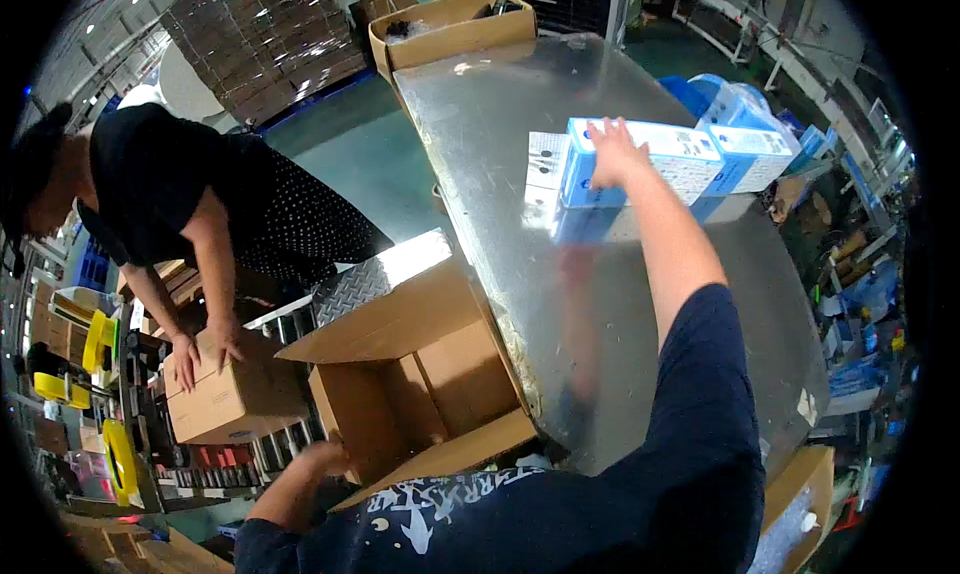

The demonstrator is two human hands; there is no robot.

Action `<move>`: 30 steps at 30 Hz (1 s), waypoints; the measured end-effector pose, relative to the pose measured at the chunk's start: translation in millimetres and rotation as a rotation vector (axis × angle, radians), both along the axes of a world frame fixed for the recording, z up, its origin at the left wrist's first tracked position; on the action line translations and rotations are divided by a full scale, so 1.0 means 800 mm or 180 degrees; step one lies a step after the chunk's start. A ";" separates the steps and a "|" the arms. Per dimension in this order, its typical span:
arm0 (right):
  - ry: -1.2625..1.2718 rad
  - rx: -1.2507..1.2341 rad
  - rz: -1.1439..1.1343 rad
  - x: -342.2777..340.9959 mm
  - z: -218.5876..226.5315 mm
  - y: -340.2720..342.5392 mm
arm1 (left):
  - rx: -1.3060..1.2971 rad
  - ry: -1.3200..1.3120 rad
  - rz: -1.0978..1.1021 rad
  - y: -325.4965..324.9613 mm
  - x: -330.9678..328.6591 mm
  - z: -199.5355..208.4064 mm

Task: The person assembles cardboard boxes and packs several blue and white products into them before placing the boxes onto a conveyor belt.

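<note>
My right hand (617,157) reaches over the near end of a blue and white box (672,149) on the metal table (520,94). Its fingers are spread over the top edge, with the thumb side against the end face, gripping it. A second blue and white box (748,159) stands end to end behind the first. A white printed sheet or panel (543,164) shows beside them. Low on the left, my left hand (322,460) is at the wall of an open cardboard carton (455,369); its fingers are smeared and partly hidden. The carton's flaps are up, and I see nothing inside.
A co-worker (190,184) at the left presses both hands on a closed carton (232,394) on the roller conveyor (292,444). An open box (455,36) stands past the table's far end. Another carton (800,494) with plastic inside is at lower right.
</note>
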State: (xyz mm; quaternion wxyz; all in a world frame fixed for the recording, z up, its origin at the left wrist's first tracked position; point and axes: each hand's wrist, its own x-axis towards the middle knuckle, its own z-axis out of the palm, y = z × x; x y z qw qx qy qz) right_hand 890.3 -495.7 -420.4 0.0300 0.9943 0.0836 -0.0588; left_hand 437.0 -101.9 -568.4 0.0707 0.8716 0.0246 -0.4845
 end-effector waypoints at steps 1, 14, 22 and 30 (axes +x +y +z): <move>0.0072 0.0095 -0.0017 0.017 -0.004 -0.010 | 0.0182 -0.0169 -0.0645 0.021 -0.001 -0.014; 0.0812 0.2035 0.2553 -0.062 -0.023 -0.032 | -0.1402 -0.3674 -0.1051 -0.285 0.432 0.157; -0.1499 0.0449 -0.1149 0.090 -0.095 -0.236 | -0.1562 -0.3545 -0.1667 -0.326 0.506 0.140; -0.1675 0.1276 -0.0444 -0.023 -0.098 -0.177 | -0.1644 -0.3706 -0.1816 -0.309 0.525 0.127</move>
